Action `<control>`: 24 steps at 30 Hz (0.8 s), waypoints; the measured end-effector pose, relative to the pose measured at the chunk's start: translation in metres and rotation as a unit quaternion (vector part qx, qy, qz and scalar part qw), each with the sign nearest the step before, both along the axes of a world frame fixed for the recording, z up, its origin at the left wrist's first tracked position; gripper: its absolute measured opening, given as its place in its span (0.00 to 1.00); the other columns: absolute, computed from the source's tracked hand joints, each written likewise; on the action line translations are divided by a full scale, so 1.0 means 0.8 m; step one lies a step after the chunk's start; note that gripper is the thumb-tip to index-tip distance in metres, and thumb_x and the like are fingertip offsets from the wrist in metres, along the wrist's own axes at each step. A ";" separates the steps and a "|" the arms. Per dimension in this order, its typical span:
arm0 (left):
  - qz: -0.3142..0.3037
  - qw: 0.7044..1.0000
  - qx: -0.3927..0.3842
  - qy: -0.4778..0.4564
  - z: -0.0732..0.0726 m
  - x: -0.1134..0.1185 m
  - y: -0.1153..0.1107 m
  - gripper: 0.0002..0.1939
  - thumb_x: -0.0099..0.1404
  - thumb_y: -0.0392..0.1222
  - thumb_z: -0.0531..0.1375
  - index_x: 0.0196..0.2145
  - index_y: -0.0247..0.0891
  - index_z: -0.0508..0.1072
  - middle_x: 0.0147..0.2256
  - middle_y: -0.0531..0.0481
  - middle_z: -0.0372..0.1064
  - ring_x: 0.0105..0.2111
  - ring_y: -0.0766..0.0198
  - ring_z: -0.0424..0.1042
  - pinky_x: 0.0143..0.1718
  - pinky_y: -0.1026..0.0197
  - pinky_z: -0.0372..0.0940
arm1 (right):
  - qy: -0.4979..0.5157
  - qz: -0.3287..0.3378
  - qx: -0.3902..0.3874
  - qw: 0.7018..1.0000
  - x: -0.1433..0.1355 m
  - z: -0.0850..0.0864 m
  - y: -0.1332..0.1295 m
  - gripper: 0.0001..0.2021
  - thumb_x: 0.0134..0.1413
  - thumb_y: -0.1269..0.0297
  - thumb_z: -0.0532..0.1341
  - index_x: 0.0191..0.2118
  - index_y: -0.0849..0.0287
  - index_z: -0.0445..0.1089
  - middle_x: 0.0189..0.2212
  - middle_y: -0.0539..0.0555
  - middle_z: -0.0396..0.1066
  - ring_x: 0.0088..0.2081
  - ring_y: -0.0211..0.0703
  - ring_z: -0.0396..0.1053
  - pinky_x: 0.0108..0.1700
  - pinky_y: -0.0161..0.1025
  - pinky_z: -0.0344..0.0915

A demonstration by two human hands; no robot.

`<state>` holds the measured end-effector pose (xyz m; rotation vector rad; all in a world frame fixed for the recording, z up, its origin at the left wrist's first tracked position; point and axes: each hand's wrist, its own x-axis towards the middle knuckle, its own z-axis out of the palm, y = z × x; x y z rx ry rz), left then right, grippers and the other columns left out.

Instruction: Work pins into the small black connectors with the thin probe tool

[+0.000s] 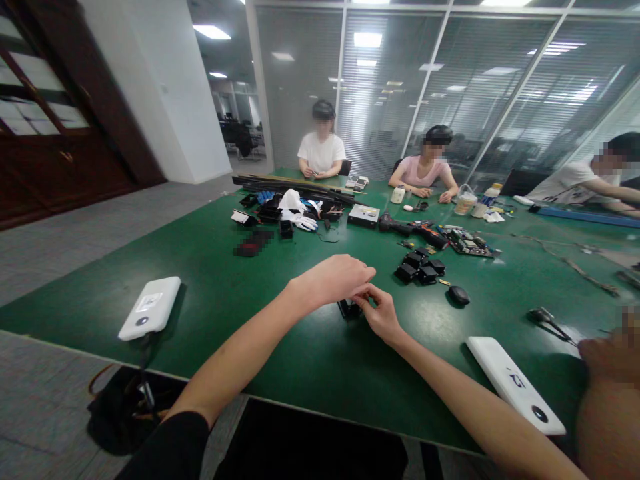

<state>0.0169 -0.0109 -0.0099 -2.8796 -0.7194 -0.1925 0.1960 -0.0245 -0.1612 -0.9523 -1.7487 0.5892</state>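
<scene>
Over the middle of the green table (220,293), my left hand (336,277) reaches in with its back toward the camera and its fingers bent together. My right hand (381,312) meets it from the right, thumb and fingers pinched at a small black part (349,309). The fingertips of both hands come together just above this part, which sits low at the tabletop and is partly covered by them. Whether my left fingers grip it is hidden. Several black boxes (420,265) lie beyond my right hand, with a black mouse-like object (459,295) beside them.
White power banks lie at left (153,307) and right (515,383). Farther back are gloves (299,212), a power drill (407,225), a metal box (364,215) and a circuit board (469,241). Another person's hand (607,353) is at right, near black tweezers-like clips (550,323). Three people sit across.
</scene>
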 end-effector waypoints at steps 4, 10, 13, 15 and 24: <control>0.005 1.000 -0.001 0.003 0.004 -0.001 -0.004 0.10 0.74 0.39 0.53 0.41 0.33 0.74 0.38 0.43 0.78 0.39 0.55 0.78 0.37 0.58 0.65 | -0.014 0.013 -0.006 1.000 0.000 0.001 -0.004 0.08 0.65 0.59 0.62 0.39 0.57 0.76 0.30 0.51 0.73 0.31 0.42 0.66 0.36 0.38 0.64; 0.016 1.000 -0.011 -0.001 0.004 -0.002 -0.004 0.11 0.74 0.40 0.54 0.39 0.34 0.74 0.38 0.42 0.78 0.38 0.54 0.78 0.35 0.58 0.65 | -0.005 -0.031 -0.009 0.999 -0.002 -0.005 0.002 0.10 0.58 0.56 0.68 0.32 0.57 0.73 0.27 0.50 0.70 0.29 0.40 0.63 0.34 0.37 0.62; 0.015 1.000 -0.016 0.001 0.003 -0.002 -0.004 0.11 0.74 0.41 0.54 0.40 0.34 0.73 0.38 0.42 0.78 0.38 0.54 0.78 0.36 0.58 0.65 | -0.006 -0.028 -0.009 1.000 -0.002 -0.004 0.002 0.09 0.60 0.58 0.67 0.33 0.57 0.74 0.28 0.50 0.71 0.29 0.41 0.63 0.35 0.38 0.62; 0.023 1.000 -0.021 0.000 0.003 -0.003 -0.004 0.10 0.74 0.41 0.54 0.41 0.34 0.73 0.39 0.42 0.78 0.39 0.55 0.78 0.36 0.58 0.65 | -0.009 -0.010 -0.012 1.000 -0.002 -0.001 0.000 0.08 0.63 0.59 0.65 0.36 0.57 0.76 0.30 0.51 0.73 0.31 0.41 0.64 0.36 0.39 0.62; 0.040 0.999 -0.030 0.008 0.006 -0.002 -0.009 0.11 0.74 0.42 0.53 0.41 0.35 0.73 0.39 0.42 0.78 0.38 0.55 0.78 0.35 0.59 0.64 | -0.017 -0.003 -0.021 1.000 0.001 -0.002 -0.001 0.09 0.61 0.57 0.66 0.35 0.57 0.74 0.28 0.51 0.71 0.29 0.41 0.64 0.34 0.38 0.63</control>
